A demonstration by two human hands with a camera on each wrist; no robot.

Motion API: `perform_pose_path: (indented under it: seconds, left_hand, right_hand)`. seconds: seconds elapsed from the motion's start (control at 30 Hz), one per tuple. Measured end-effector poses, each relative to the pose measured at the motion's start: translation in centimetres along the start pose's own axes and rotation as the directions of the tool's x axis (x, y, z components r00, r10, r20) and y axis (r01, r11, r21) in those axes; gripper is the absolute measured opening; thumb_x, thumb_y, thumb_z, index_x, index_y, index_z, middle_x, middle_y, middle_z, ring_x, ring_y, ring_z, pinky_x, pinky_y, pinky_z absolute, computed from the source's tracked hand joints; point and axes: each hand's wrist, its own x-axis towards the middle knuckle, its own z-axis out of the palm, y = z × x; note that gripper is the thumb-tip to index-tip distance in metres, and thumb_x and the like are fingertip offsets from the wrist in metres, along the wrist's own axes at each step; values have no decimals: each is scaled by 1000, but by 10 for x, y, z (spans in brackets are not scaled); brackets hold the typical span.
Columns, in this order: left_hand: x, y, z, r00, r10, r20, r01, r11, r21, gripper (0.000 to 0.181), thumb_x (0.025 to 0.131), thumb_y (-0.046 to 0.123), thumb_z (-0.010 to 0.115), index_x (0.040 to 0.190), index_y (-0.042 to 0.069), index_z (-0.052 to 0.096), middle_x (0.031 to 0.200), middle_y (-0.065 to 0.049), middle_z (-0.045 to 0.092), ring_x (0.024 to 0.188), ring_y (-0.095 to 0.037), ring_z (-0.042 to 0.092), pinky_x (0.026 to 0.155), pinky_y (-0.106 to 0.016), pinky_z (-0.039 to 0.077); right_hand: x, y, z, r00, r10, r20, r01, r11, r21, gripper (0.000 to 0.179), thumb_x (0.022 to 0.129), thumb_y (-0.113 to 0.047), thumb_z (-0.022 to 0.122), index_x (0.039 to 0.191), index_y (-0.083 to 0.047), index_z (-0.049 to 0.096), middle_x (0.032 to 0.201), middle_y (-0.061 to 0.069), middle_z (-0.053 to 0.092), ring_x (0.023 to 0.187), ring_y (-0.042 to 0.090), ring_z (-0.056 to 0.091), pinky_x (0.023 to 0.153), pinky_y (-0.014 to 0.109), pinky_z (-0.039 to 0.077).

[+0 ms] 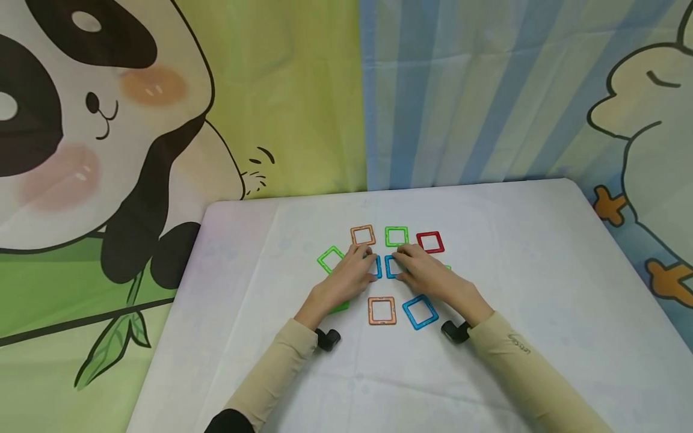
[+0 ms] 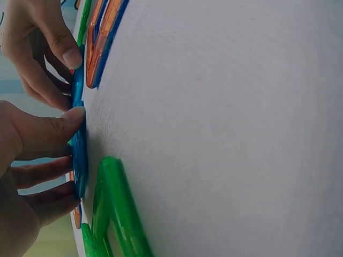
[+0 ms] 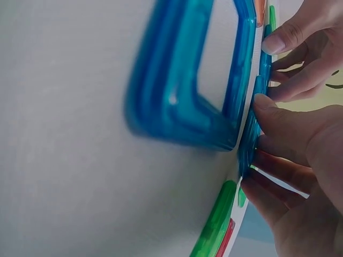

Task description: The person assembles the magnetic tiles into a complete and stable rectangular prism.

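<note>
In the head view my left hand (image 1: pixel 349 275) pinches a blue square magnetic tile (image 1: pixel 379 266), an open frame, by its edges. The thumb is on the near edge and the fingertips on the far one. My right hand (image 1: pixel 426 273) grips a second blue square magnetic tile (image 1: pixel 387 266) the same way. The two tiles lie flat, side by side, with a narrow gap between them in the head view. Each hand covers its tile's outer part. From the left wrist view, the thumb and fingers of the left hand (image 2: pixel 32 155) show along the blue edge.
Around the hands on the white-covered table (image 1: pixel 303 385) lie other square tiles: orange (image 1: pixel 382 323), blue (image 1: pixel 407 313), red (image 1: pixel 431 251), green (image 1: pixel 397 228) and several more. A green tile (image 2: pixel 126 209) is close below the left wrist. Printed curtains (image 1: pixel 281 120) hang behind.
</note>
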Motion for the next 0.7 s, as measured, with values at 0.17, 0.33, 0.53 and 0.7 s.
perform_pose_path:
  seconds: [0.17,0.33,0.53,0.7]
  left_hand:
    - [1,1,1,1000,10,-9,-10,1000,8,47,99,23,71,140,3,60,142,-11,52,130,-27,47,111,-39,46]
    - [2,2,2,1000,19,-13,-18,1000,12,46,99,22,71,139,2,61,140,-11,53,133,-28,46,112,-40,45]
    - [3,3,2,1000,13,-13,-12,1000,16,46,99,23,71,139,3,61,140,-10,53,133,-28,46,112,-40,45]
    - [2,2,1,1000,-3,-7,3,1000,10,48,99,24,72,140,3,61,140,-9,53,131,-27,46,111,-39,45]
  right_hand:
    - [1,-3,0,1000,1,3,-1,1000,-4,54,93,-19,78,138,4,60,141,21,57,130,34,55,106,47,52]
    - [3,-5,0,1000,0,12,0,1000,-9,53,94,-19,77,138,4,60,142,21,57,129,34,55,106,47,52]
    - [5,-9,0,999,28,17,-27,999,-23,52,93,-18,78,137,4,61,138,20,59,124,34,57,102,46,54]
    - [7,-13,0,999,37,28,-35,998,-48,50,93,-17,78,136,3,62,133,18,60,118,33,57,100,44,56]
